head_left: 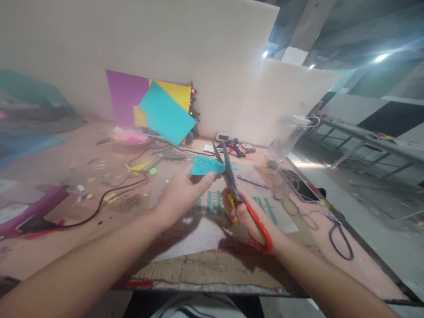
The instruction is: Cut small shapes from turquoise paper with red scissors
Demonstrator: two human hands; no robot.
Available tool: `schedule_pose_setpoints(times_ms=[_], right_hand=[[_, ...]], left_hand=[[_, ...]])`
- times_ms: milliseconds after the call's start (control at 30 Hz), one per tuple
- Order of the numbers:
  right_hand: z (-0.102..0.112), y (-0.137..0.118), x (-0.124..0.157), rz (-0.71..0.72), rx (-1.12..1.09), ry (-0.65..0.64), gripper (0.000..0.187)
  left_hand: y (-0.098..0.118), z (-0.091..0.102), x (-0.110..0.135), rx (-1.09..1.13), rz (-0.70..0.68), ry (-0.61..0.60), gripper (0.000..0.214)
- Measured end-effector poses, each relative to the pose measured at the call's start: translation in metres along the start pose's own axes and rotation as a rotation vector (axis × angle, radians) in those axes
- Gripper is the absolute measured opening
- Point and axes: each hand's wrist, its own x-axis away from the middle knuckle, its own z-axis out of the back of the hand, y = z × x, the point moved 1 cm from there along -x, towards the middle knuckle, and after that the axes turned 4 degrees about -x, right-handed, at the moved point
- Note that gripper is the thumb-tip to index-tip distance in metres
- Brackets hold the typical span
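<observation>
Forearms [92, 247], L fingers [208, 179] clamped on blue scrap [206, 165], R fingers [243, 213] round scissors [230, 176]; pen [253, 181] nr, glue gun [238, 150] beyond.

At left, turquoise paper [204, 165] bearing a drawn heart; at right, red-and-yellow-handled scissors [232, 187], blades parted, tips far, seemingly touching paper.

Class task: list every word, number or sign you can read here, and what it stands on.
No words or numbers read clearly.
Heart outline: drawn on the blue piece.
Large green characters: on the white sheet, partly hidden and blurred.
</observation>
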Motion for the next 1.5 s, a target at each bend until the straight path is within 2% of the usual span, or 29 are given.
schedule_pose_setpoints(times_ms=[367, 567, 1000, 1300, 1500], right_hand=[[0.003, 0.001, 0.000, 0.004, 0.037, 0.023, 0.054], [0.003, -0.002, -0.002, -0.002, 0.059, 0.045, 0.057], [0.002, -0.013, -0.004, -0.031, 0.098, 0.069, 0.062], [0.002, -0.016, -0.004, -0.078, 0.104, 0.095, 0.064], [0.001, -0.015, -0.003, -0.095, 0.064, 0.080, 0.060]], left_hand=[[0.001, 0.002, -0.001, -0.028, 0.005, -0.016, 0.030], [0.005, 0.003, -0.007, 0.012, -0.047, -0.018, 0.026], [0.005, 0.005, -0.009, 0.069, -0.008, -0.030, 0.026], [-0.003, 0.005, -0.012, 0.130, -0.048, -0.026, 0.028], [-0.007, 0.009, -0.014, 0.096, -0.064, -0.008, 0.033]])
